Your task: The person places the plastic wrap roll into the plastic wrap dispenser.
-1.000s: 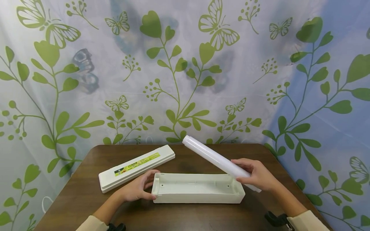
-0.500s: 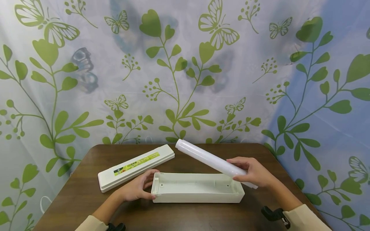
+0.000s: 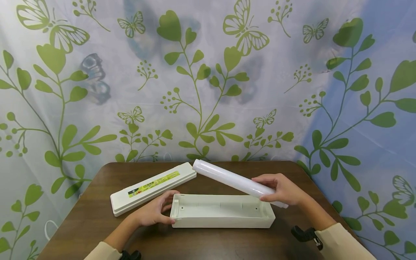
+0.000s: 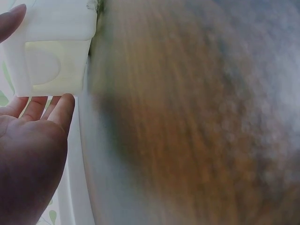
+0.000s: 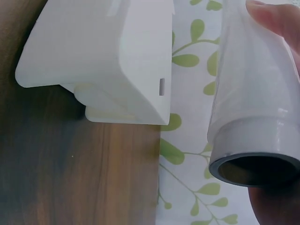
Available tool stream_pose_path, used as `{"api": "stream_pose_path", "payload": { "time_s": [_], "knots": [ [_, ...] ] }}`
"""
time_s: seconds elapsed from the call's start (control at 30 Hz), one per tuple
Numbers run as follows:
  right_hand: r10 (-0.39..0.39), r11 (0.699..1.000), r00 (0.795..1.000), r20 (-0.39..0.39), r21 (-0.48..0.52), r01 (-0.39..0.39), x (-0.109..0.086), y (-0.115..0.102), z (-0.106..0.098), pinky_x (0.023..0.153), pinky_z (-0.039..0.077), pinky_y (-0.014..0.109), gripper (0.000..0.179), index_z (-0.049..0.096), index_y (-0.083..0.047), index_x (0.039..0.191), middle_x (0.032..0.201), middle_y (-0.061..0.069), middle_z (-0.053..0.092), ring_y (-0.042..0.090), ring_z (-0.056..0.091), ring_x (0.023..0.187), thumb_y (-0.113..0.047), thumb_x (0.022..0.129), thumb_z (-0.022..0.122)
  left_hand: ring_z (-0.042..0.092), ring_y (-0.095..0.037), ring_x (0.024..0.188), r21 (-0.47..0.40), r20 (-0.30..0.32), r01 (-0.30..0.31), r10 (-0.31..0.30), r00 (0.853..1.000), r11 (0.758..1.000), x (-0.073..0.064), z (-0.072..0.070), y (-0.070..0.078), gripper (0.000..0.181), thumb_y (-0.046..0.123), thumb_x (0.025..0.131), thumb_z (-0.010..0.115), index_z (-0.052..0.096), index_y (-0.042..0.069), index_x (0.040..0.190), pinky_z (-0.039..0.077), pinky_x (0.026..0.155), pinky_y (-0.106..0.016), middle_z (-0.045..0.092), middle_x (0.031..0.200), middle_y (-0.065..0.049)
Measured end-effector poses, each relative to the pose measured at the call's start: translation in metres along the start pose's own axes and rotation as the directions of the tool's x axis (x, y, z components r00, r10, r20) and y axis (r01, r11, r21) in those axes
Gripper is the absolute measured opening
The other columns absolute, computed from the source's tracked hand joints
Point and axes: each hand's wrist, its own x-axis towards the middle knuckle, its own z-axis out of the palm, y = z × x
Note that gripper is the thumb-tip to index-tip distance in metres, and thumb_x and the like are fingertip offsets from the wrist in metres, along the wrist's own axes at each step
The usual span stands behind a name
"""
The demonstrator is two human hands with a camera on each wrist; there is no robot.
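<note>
A long white plastic box [image 3: 221,222] stands with its open side up near the front of the table. My left hand [image 3: 152,213] grips its left end, thumb at the front corner and fingers at the back; the left wrist view shows the fingertips [image 4: 67,104] against the box end [image 4: 56,68]. In my right hand [image 3: 282,189] is a roll of cling film [image 3: 227,176], held near its right end between thumb and fingers. The roll slants over the back right of the box, its far end higher to the left. Its hollow core [image 5: 258,169] shows in the right wrist view.
The white lid [image 3: 121,202], with a yellow-green label [image 3: 154,184], lies slanted at the back left, behind my left hand. Brown wooden table [image 3: 208,243] runs beneath everything. A curtain [image 3: 208,90] with leaves and butterflies hangs behind the table.
My right hand has carried the roll of cling film a little to the left, and its far end has dropped lower. The left hand, box and lid stay in place.
</note>
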Motion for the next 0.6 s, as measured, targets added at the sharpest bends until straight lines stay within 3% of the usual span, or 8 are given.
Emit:
{"api": "stream_pose_path", "payload": {
  "time_s": [0.6],
  "knots": [
    [-0.009,0.997,0.991,0.133,0.074,-0.001,0.012,0.003,0.001,0.078,0.061,0.032,0.052,0.065,-0.001,0.135,0.127,0.021,0.07,0.013,0.072,0.096,-0.006,0.085,0.082,0.025,-0.051,0.15,-0.004,0.007,0.001,-0.001,1.0,1.0,0.0,0.0,-0.002,0.091,0.004,0.084,0.082,0.021,-0.003,0.152,0.047,0.107,-0.024,0.031,0.155,-0.03]
  ]
}}
